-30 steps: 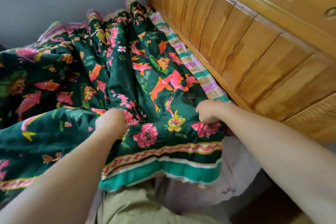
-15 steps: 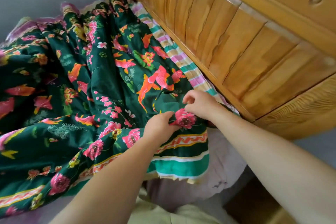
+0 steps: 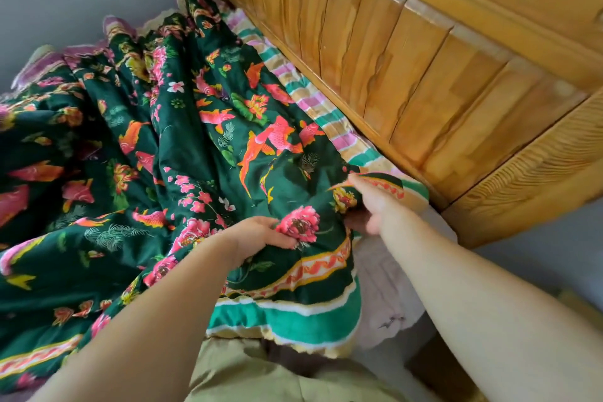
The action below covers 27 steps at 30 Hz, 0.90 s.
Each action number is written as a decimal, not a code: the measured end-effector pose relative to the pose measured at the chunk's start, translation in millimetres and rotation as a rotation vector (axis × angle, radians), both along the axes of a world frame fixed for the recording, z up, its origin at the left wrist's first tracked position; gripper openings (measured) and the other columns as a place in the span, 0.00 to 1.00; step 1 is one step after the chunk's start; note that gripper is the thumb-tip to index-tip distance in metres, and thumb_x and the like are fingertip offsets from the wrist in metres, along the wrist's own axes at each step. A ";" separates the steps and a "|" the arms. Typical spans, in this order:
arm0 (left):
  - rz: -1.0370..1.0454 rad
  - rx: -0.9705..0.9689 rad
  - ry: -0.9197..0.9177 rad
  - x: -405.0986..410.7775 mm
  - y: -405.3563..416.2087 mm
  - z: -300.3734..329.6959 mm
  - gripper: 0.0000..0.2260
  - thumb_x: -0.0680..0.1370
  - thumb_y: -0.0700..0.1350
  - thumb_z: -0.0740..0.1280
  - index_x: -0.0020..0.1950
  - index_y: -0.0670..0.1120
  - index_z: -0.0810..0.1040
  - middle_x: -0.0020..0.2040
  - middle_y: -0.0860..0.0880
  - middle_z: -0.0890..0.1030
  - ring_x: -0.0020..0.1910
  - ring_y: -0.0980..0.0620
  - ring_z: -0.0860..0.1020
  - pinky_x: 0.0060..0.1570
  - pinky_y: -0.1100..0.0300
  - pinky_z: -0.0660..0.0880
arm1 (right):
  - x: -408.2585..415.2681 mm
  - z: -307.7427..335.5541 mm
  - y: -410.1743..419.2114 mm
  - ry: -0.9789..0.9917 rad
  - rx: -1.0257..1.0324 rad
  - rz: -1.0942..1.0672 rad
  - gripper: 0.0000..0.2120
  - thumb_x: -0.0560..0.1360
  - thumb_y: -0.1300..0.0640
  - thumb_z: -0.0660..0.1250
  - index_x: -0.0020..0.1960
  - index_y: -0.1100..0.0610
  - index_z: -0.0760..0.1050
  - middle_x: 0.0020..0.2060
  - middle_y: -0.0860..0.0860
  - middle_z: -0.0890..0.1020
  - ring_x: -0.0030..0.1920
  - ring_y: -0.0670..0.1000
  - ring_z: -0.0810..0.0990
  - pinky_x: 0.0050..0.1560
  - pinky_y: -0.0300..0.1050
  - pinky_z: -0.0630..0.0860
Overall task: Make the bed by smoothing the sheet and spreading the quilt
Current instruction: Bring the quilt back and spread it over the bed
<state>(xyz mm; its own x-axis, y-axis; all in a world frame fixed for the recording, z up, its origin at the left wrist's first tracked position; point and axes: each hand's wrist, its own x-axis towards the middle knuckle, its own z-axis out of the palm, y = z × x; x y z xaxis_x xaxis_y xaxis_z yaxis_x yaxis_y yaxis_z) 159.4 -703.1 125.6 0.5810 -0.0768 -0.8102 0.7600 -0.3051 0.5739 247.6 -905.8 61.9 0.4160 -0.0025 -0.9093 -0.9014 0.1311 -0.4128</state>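
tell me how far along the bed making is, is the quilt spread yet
Not yet. The quilt is on the bed but lies in deep folds, bunched toward the wall. In hand: the left hand grips the cloth near the corner, and the right hand pinches the turned-over corner beside the wooden headboard. Left: pulling it flat and square. The sheet is mostly hidden, so its smoothing can't be judged.
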 end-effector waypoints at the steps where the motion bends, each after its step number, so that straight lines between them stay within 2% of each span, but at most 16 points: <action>1: -0.094 0.064 -0.008 -1.7 -1.8 0.4 0.06 0.72 0.38 0.71 0.49 0.44 0.80 0.43 0.43 0.82 0.45 0.44 0.80 0.52 0.53 0.76 | 1.5 0.8 8.4 -0.048 -0.047 0.011 0.30 0.64 0.46 0.77 0.62 0.57 0.75 0.56 0.58 0.81 0.51 0.58 0.82 0.47 0.53 0.81; 3: -0.318 0.216 -0.059 -2.5 -5.8 1.1 0.10 0.72 0.42 0.72 0.53 0.47 0.79 0.48 0.47 0.81 0.53 0.45 0.79 0.57 0.55 0.72 | 1.5 13.5 19.9 -0.210 -0.238 0.038 0.30 0.67 0.54 0.74 0.66 0.60 0.71 0.60 0.58 0.78 0.55 0.59 0.79 0.55 0.53 0.78; 5: -0.402 0.275 -0.191 -1.4 -14.6 6.1 0.19 0.73 0.44 0.72 0.63 0.52 0.74 0.55 0.51 0.76 0.59 0.48 0.75 0.60 0.56 0.70 | -1.3 31.0 26.5 -0.400 -0.479 0.147 0.28 0.71 0.56 0.70 0.69 0.60 0.66 0.62 0.58 0.76 0.59 0.60 0.76 0.59 0.52 0.74; 7: -0.203 0.160 -0.354 3.8 -25.5 12.9 0.33 0.72 0.42 0.73 0.73 0.56 0.62 0.60 0.54 0.69 0.63 0.53 0.70 0.63 0.55 0.67 | -11.5 53.5 36.4 -0.622 -0.687 0.415 0.21 0.73 0.56 0.68 0.64 0.58 0.68 0.60 0.58 0.76 0.60 0.61 0.75 0.56 0.51 0.72; 8: -0.068 0.049 -0.410 9.6 -30.7 18.2 0.36 0.72 0.41 0.73 0.74 0.57 0.59 0.61 0.54 0.69 0.63 0.55 0.69 0.62 0.54 0.67 | -18.9 64.2 42.3 -0.780 -0.750 0.551 0.17 0.73 0.57 0.67 0.61 0.57 0.70 0.58 0.58 0.76 0.58 0.61 0.75 0.53 0.51 0.72; 10: 0.194 -0.206 -0.411 22.8 -41.6 25.2 0.30 0.71 0.44 0.70 0.70 0.59 0.65 0.55 0.52 0.74 0.56 0.52 0.72 0.54 0.52 0.70 | -32.3 71.6 50.9 -1.058 -0.800 0.757 0.13 0.73 0.56 0.63 0.57 0.57 0.72 0.53 0.59 0.75 0.56 0.63 0.75 0.49 0.52 0.71; 11: 0.324 -0.262 -0.389 28.7 -45.0 25.7 0.28 0.69 0.47 0.68 0.68 0.58 0.67 0.52 0.50 0.75 0.53 0.50 0.73 0.50 0.53 0.70 | -37.0 73.9 53.3 -1.118 -0.809 0.846 0.14 0.74 0.57 0.62 0.59 0.57 0.73 0.53 0.59 0.74 0.56 0.62 0.74 0.48 0.51 0.70; 12: 0.418 -0.225 -0.386 33.8 -46.7 24.2 0.29 0.67 0.51 0.67 0.67 0.57 0.67 0.52 0.50 0.76 0.52 0.50 0.73 0.49 0.52 0.71 | -40.0 76.0 54.6 -1.136 -0.823 0.931 0.15 0.75 0.59 0.62 0.62 0.56 0.73 0.55 0.58 0.74 0.58 0.61 0.72 0.48 0.50 0.70; 14: 0.474 0.012 -0.399 39.1 -45.7 15.9 0.36 0.63 0.59 0.71 0.68 0.53 0.65 0.58 0.51 0.76 0.56 0.49 0.74 0.54 0.50 0.73 | -43.9 77.4 52.7 -1.153 -0.828 1.116 0.18 0.77 0.61 0.61 0.66 0.55 0.71 0.59 0.56 0.73 0.62 0.60 0.70 0.50 0.50 0.71; 15: 0.519 0.106 -0.395 39.7 -44.0 9.9 0.37 0.61 0.60 0.72 0.67 0.50 0.66 0.59 0.49 0.77 0.56 0.47 0.76 0.57 0.48 0.74 | -45.9 75.7 50.9 -1.180 -0.823 1.202 0.20 0.77 0.61 0.61 0.68 0.54 0.70 0.60 0.57 0.72 0.63 0.61 0.69 0.51 0.51 0.72; 16: 0.593 0.148 -0.360 41.0 -40.2 2.0 0.33 0.63 0.57 0.72 0.63 0.47 0.69 0.58 0.45 0.78 0.54 0.45 0.78 0.56 0.45 0.76 | -48.5 70.8 48.1 -1.199 -0.817 1.267 0.22 0.76 0.62 0.61 0.69 0.53 0.69 0.58 0.57 0.71 0.62 0.61 0.68 0.51 0.52 0.72; 19: 0.745 0.075 -0.283 44.9 -35.3 -13.4 0.02 0.74 0.38 0.67 0.46 0.42 0.76 0.48 0.40 0.81 0.41 0.44 0.79 0.48 0.47 0.79 | -51.6 56.3 34.2 -1.132 -0.736 1.339 0.26 0.76 0.59 0.62 0.73 0.48 0.64 0.54 0.57 0.70 0.59 0.60 0.69 0.50 0.51 0.71; 20: 0.761 0.054 -0.261 44.1 -36.6 -14.4 0.05 0.76 0.34 0.64 0.43 0.42 0.76 0.44 0.41 0.80 0.39 0.45 0.77 0.45 0.50 0.78 | -50.8 54.3 28.8 -1.086 -0.674 1.353 0.26 0.77 0.56 0.63 0.74 0.46 0.63 0.54 0.56 0.71 0.59 0.58 0.69 0.51 0.49 0.71; 23: 0.802 -0.115 -0.273 38.9 -42.0 -16.2 0.12 0.78 0.31 0.58 0.43 0.45 0.76 0.41 0.45 0.79 0.36 0.48 0.76 0.39 0.56 0.74 | -40.8 59.1 16.1 -1.016 -0.455 1.182 0.20 0.77 0.45 0.64 0.68 0.46 0.72 0.54 0.53 0.75 0.58 0.53 0.74 0.56 0.46 0.72; 25: 0.773 -0.226 -0.287 37.1 -43.3 -8.2 0.13 0.79 0.31 0.56 0.46 0.46 0.76 0.42 0.46 0.80 0.36 0.50 0.77 0.38 0.57 0.74 | -27.9 59.4 7.4 -1.011 -0.496 0.945 0.18 0.76 0.43 0.64 0.62 0.50 0.77 0.54 0.53 0.77 0.57 0.53 0.76 0.57 0.46 0.72; 27: 0.718 -0.272 -0.319 36.8 -39.1 -2.3 0.14 0.79 0.31 0.54 0.52 0.45 0.77 0.46 0.45 0.82 0.40 0.48 0.80 0.42 0.55 0.76 | -13.2 56.1 -2.2 -0.940 -0.619 0.823 0.27 0.74 0.39 0.65 0.68 0.52 0.70 0.61 0.53 0.75 0.62 0.54 0.73 0.61 0.48 0.71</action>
